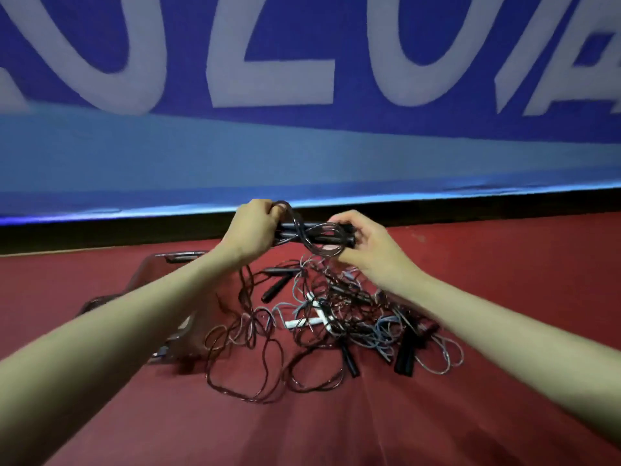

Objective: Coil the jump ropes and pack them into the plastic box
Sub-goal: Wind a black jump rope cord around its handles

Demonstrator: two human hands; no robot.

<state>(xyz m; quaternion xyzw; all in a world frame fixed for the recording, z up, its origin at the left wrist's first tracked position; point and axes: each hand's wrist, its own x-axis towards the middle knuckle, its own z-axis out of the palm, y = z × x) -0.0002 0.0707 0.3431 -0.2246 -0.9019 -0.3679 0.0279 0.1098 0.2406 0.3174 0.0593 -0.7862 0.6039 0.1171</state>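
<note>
Two black handles (316,234) gripped side by side, rope looped round, by left hand (255,230) and right hand (366,245) fingers, above tangled ropes (336,317) on red bench (504,264), clear plastic box (161,264) left, banner (302,62) lettering partly readable.

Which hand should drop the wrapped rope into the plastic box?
Left. The left hand already grips the black handles, and the plastic box lies under the left forearm. The right hand is farther away.

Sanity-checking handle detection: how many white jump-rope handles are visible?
2: white handles and, crossing each other mid-pile on the red cloth. More may be hidden under the tangled cords.
</note>
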